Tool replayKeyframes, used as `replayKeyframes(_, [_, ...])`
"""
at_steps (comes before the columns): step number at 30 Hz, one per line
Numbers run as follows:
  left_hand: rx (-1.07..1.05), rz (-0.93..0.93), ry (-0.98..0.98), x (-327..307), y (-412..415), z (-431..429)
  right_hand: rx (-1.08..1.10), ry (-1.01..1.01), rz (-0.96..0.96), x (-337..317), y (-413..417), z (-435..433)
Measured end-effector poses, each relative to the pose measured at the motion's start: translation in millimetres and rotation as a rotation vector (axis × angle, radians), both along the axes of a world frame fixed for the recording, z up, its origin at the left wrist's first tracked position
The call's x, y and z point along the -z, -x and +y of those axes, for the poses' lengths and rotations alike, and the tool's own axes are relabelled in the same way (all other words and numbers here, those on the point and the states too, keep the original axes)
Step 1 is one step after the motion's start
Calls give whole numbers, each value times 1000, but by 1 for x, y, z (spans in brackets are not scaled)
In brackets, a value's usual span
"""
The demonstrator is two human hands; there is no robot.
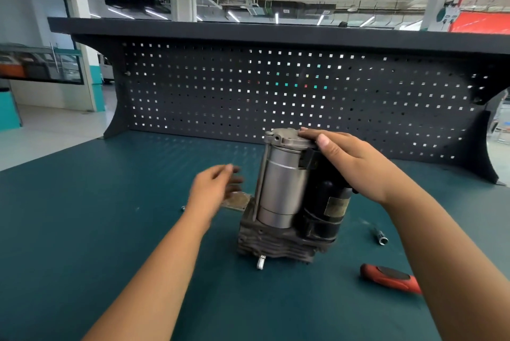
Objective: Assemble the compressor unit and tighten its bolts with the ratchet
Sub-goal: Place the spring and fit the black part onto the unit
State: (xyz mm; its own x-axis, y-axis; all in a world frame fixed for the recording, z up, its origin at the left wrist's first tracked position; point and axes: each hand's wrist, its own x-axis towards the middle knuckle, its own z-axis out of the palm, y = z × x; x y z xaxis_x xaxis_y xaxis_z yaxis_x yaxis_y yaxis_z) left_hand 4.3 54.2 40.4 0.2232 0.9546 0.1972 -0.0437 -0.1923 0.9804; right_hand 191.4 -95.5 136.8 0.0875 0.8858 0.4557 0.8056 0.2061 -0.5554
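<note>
The compressor unit [287,197] stands upright mid-bench: a silver cylinder with a cast cap, a black motor beside it, a finned dark base below. My right hand [350,161] rests on its top and over the black motor, steadying it. Just left of the unit my left hand [218,186] hovers, blurred, fingers apart and holding nothing. Under that hand lies a flat metal plate [237,201], partly hidden. The ratchet's red-and-black handle [389,277] lies at the right, its head hidden by my right forearm. A socket bit [382,238] lies nearby.
The bench has a teal mat [110,230]. A dark pegboard back panel [276,92] with a shelf above closes the far side. A small bolt [182,208] lies left of my left wrist. Beyond is a workshop hall.
</note>
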Motion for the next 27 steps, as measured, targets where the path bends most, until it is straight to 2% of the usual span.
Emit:
replayKeyframes(2, [-339, 378, -142, 9, 23, 21, -6, -2, 24, 1, -2, -2])
replayKeyframes(3, [-419, 570, -164, 14, 34, 28, -9, 0, 28, 2, -2, -3])
replayKeyframes(5, [-377, 867, -98, 25, 51, 37, -6, 3, 11, 1, -3, -4])
replayKeyframes(7, [-277, 991, -30, 38, 56, 39, -1, 7, -14, 0, -1, -2])
replayKeyframes(11, [-304, 934, -73, 50, 55, 38, 14, 16, -40, -3, 2, 0])
replayKeyframes(20, [-334, 989, -208, 47, 66, 36, 34, 29, -69, -4, 4, 1])
replayKeyframes(23, [-333, 988, -472, 35, 64, 21, 38, 35, -71, -6, 6, 2])
replayKeyframes(25, [-325, 841, -695, 22, 59, 2, 36, 37, -72, -6, 7, 3])
replayKeyframes(27, [-290, 633, -807, 7, 53, -24, 34, 35, -68, -7, 8, 4])
